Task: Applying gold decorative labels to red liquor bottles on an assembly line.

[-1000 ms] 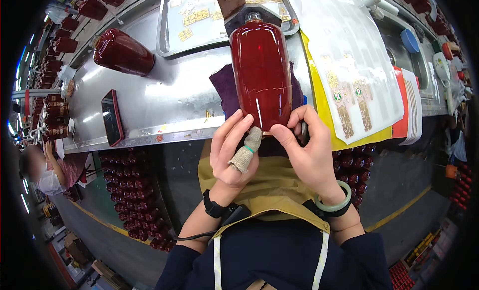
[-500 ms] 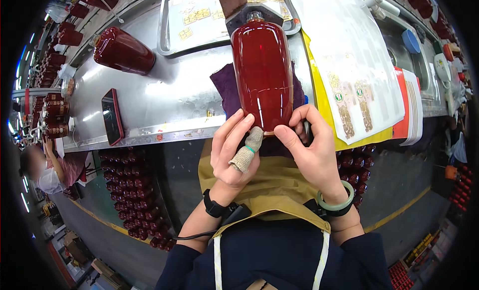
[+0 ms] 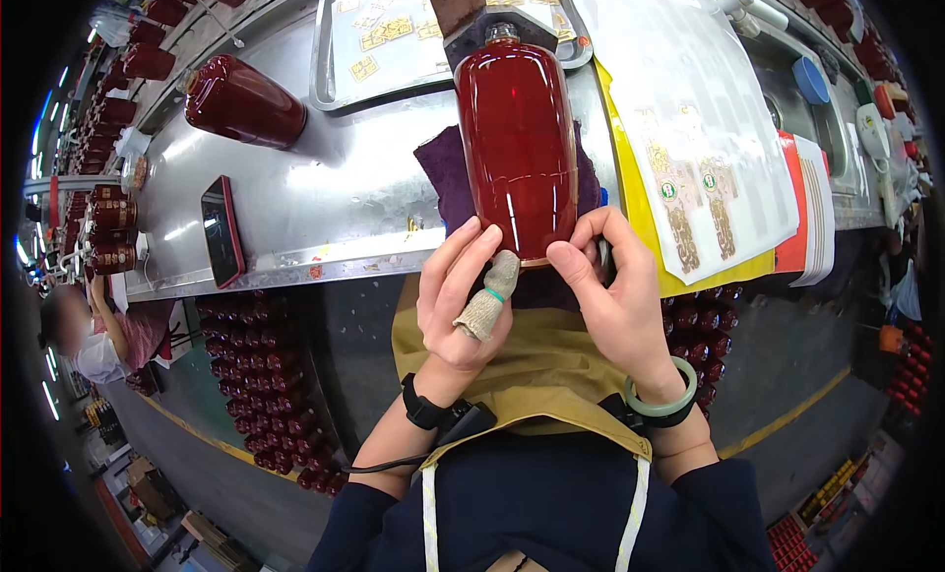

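Note:
A dark red glass bottle [image 3: 517, 149] lies in front of me, its neck pointing away and resting in an angular metal holder [image 3: 461, 26]. My left hand [image 3: 448, 311] grips the left side of its base, fingers against the glass. A knitted finger cover [image 3: 489, 301] with a green band sits on the thumb of that hand. At the right corner of the base my right hand [image 3: 625, 301] holds on, thumb on the near edge and the other fingers curled behind. A purple cloth [image 3: 440, 168] lies under the bottle.
A second red bottle [image 3: 244, 101] and a phone [image 3: 222, 232] are on the metal table at left. A tray [image 3: 330, 90] of gold labels stands beyond. Label sheets [image 3: 728, 178] lie on yellow film at right. Another person [image 3: 103, 331] sits far left.
My right thumb has shifted slightly up along the bottle's near edge. The bottle and my left hand have hardly moved.

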`<state>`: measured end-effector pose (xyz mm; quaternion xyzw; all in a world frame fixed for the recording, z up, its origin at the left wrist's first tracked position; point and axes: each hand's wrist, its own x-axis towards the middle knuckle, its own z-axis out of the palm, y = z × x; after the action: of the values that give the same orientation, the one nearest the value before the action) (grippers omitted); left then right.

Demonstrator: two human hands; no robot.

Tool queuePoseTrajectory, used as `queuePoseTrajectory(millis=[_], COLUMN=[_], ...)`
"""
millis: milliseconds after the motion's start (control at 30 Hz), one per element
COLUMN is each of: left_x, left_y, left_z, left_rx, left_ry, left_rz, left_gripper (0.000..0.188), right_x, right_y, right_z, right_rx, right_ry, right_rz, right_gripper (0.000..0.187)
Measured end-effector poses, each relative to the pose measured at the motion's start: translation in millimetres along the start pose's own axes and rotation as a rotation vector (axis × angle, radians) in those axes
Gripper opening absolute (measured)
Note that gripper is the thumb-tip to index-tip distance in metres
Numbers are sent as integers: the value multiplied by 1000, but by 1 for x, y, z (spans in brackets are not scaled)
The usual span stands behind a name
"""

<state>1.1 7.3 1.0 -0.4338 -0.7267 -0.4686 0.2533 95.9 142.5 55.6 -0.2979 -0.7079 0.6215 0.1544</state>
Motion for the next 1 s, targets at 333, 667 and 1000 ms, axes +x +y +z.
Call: queuePoseTrajectory(millis=[333,667,1000], left_x=[1,-9,-1], left_y=[1,5,10], left_z=[1,0,-2], left_rx=[6,-62,32], left_ry=[4,-49,-116], left_rz=[9,-132,-50], left_gripper=[18,31,46], right_x=[0,2,-1], right_y=[-1,1,5], right_z=[-3,-10,-13], right_rx=[6,144,293], right_ry=[-28,-37,4], right_rz=[-12,29,-40], right_gripper=[27,24,19])
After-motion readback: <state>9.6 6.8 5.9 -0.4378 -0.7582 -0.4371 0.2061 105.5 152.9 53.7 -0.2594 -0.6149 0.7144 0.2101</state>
